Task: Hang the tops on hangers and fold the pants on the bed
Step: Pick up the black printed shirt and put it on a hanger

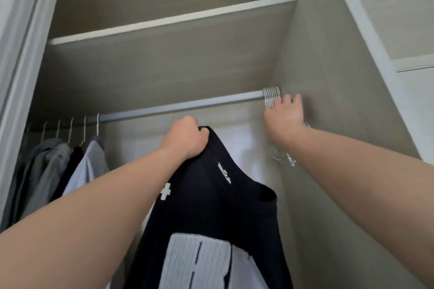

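Wardrobe interior, seen from below; the rail (183, 103) serves as the reference for everything here.

Far left end of the rail: five or so white hangers already loaded with hung clothes (54, 166) — grey pieces, one dark, one pale lavender-white. They hang packed together below the rail, against the left door frame (21, 58).

Below the rail's middle: left hand (185, 138), fist clenched, knuckles up. It grips the black top (225, 206) at the neck edge; the cloth bunches inside the curled fingers (198, 128) and comes out under the thumb side. The top hangs down from the fist, well below the rail and not touching it. White cross mark on its left edge, small white label inside the collar, a white striped panel lower down. No hanger in this top that can be seen.

Above the rail: a shelf (173, 23), running the width of the wardrobe.

Right end of the rail, against the side wall (328, 101): a bunch of empty white hangers (272, 95), hooks stacked tight over the rail. Right hand (283, 115) is laid on them just under the hooks, back of hand toward the camera, fingers reaching up among the wire necks. Whether the fingers are closed round one hanger cannot be told; the palm side is hidden. Hanger shoulders stick out below the wrist.
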The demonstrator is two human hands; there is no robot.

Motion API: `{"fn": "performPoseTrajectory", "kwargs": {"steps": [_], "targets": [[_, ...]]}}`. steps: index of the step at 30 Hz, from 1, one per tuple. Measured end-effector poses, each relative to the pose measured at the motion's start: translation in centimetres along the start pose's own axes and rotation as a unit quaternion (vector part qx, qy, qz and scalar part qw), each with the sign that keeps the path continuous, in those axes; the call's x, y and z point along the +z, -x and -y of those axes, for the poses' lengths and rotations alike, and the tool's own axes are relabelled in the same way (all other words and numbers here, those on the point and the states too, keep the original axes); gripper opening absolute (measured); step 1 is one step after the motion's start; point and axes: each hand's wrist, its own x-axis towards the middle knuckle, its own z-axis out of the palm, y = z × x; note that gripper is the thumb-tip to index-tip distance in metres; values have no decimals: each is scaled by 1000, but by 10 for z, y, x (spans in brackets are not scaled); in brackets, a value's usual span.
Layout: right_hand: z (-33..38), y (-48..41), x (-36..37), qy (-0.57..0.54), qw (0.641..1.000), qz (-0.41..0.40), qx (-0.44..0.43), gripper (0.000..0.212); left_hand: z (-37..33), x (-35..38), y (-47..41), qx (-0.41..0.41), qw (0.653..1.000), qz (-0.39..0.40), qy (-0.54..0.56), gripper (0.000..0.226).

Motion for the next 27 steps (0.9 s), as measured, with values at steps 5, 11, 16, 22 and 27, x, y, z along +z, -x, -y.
{"fn": "performPoseTrajectory", "kwargs": {"steps": [5,11,16,22,27], "targets": [[-7,-13,18,-7,1000,-19,2,43,1,16,-9,21,1000,-8,-8,34],[-4,-26,17,-74,996,-32,22,41,11,20,-9,17,1000,-8,-23,35],[6,-27,6,-181,980,-81,33,40,26,12,-3,-4,999,-8,-45,32],[30,-1,-15,-595,793,53,121,39,45,-20,13,-32,994,-26,-98,32],[52,36,-22,-772,603,104,171,9,61,-49,29,-73,990,-42,-113,26]]}}
